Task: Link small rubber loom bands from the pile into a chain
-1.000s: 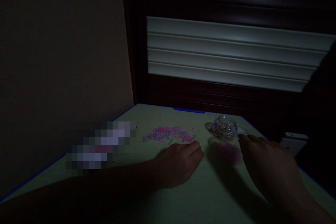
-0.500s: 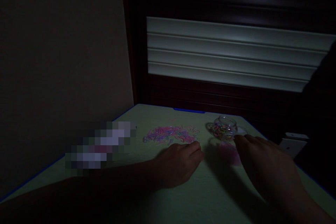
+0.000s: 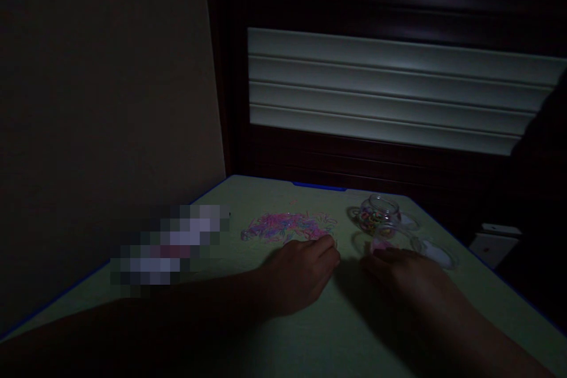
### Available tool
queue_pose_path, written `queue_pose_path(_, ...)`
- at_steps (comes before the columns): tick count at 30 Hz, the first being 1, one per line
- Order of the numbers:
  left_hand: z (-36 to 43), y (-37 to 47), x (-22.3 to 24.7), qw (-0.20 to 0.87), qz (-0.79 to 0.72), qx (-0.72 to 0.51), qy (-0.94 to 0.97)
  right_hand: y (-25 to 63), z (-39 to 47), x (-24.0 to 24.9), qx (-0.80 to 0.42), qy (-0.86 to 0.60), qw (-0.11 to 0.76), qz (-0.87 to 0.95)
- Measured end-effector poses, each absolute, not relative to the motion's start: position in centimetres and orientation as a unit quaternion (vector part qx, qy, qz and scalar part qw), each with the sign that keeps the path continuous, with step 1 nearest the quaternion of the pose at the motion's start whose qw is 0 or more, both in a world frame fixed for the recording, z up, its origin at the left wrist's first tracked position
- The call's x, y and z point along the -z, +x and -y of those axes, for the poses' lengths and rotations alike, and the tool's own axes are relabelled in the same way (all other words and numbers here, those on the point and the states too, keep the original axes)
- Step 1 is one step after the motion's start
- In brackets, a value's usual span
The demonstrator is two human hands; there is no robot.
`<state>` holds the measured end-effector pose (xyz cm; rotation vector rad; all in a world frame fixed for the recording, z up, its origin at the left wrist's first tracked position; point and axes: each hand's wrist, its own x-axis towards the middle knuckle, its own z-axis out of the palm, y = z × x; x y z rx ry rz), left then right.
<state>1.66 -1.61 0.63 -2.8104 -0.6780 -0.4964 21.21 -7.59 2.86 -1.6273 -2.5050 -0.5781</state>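
Lying toward the far edge of the counter (image 3: 266, 194), the pinkish bands (image 3: 283, 227) look light, soft and stretchy, best pinched by an outer loop, the bunched left hand (image 3: 305, 274) beside them and the right hand (image 3: 401, 274) at the nearer jar (image 3: 392, 239), neither's hold discernible.

loose pile of pink-purple bands (image 3: 289, 227)

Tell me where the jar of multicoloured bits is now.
In the head view, the jar of multicoloured bits stands on the right of the table, beyond the jar with pink contents at the right hand.
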Motion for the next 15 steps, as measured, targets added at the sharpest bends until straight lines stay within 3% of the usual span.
queue_pose_path(15, 1.26, 1.65, -0.36, 0.106, 0.282, 0.156, -0.941, 20.82, 7.77, -2.98, 0.072, -0.54, 0.069, 0.836)
